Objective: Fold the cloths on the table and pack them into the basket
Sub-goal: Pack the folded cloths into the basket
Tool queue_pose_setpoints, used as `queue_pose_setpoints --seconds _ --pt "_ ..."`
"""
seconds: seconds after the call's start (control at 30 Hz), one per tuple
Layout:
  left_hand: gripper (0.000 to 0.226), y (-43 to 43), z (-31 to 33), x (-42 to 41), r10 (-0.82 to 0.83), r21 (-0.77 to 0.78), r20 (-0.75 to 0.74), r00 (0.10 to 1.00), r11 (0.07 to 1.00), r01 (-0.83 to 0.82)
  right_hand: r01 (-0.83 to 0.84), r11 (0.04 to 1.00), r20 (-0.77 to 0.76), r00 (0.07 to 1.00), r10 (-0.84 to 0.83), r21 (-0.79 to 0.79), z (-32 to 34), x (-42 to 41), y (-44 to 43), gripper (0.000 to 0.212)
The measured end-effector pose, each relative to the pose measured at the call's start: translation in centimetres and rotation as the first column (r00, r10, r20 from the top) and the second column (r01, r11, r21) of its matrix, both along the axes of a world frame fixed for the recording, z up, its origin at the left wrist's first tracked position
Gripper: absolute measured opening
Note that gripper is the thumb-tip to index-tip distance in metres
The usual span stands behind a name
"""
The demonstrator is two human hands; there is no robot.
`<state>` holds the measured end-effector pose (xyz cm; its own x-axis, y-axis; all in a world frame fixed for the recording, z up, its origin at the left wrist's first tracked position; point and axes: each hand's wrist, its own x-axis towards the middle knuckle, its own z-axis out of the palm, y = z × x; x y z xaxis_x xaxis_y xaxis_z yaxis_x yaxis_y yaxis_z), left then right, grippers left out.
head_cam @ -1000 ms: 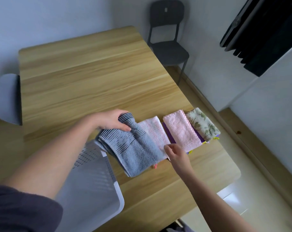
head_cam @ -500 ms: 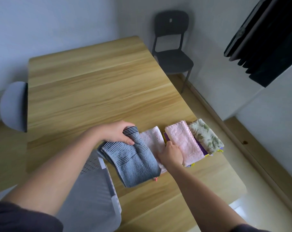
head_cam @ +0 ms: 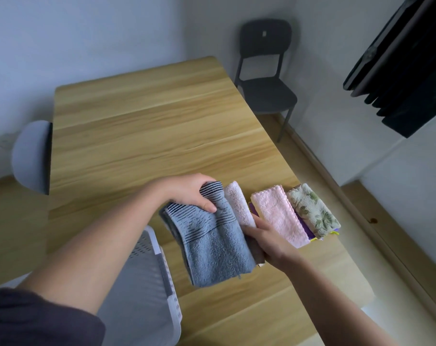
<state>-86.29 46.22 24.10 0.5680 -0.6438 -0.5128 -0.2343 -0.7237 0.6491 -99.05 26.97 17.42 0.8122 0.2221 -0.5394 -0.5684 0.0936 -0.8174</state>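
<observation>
My left hand (head_cam: 190, 193) grips the far, dark-striped end of a folded blue-grey towel (head_cam: 217, 243) on the wooden table (head_cam: 149, 136). A folded pale pink cloth (head_cam: 238, 203) lies against the towel's right side, and my right hand (head_cam: 264, 239) holds the near right side of these two, fingers tucked under them. Further right lie a second folded pink cloth (head_cam: 278, 214) and a folded floral cloth (head_cam: 311, 211), on purple and yellow cloths whose edges alone show. The white perforated basket (head_cam: 159, 268) stands at the near left, partly hidden by my left forearm.
A dark chair (head_cam: 266, 78) stands past the table's far right corner. At the table's left edge a grey rounded chair back (head_cam: 31, 156) shows. The table's right edge runs close to the folded cloths. A dark curtain (head_cam: 401, 66) hangs at the upper right.
My right hand went from the gap between the pink cloths to the near side of the blue-grey towel and the pale pink cloth, which now stand apart from the other pink cloth.
</observation>
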Motion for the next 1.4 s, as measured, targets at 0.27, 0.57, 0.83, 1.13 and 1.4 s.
queue_pose_setpoints --seconds 0.27,0.57,0.83,1.13,1.4 --pt "0.064 -2.1 -0.1 -2.4 0.358 -0.120 0.397 0.845 0.933 -0.339 0.220 0.974 0.129 0.968 -0.213 -0.046 2.2 -1.2 -0.2 0.045" --pt "0.037 0.4 1.1 -8.9 0.597 -0.159 -0.688 0.413 0.432 -0.888 0.237 0.961 0.189 0.946 -0.262 0.143 5.5 -1.1 1.1 0.043" --pt "0.063 8.5 0.6 -13.8 0.757 -0.179 -0.570 0.319 0.264 -0.948 0.106 0.982 0.131 0.983 -0.127 0.156 5.3 -3.7 9.3 0.048" --pt "0.044 19.8 -3.4 -23.5 0.874 -0.145 -0.484 0.050 -0.024 -0.989 -0.248 0.968 0.052 0.967 0.249 -0.024 2.0 -8.2 20.5 0.040" --pt "0.014 15.2 -7.6 -20.6 0.812 -0.163 -0.579 0.067 -0.035 -0.986 -0.145 0.921 0.138 0.969 0.207 -0.361 0.3 -6.3 17.2 0.045"
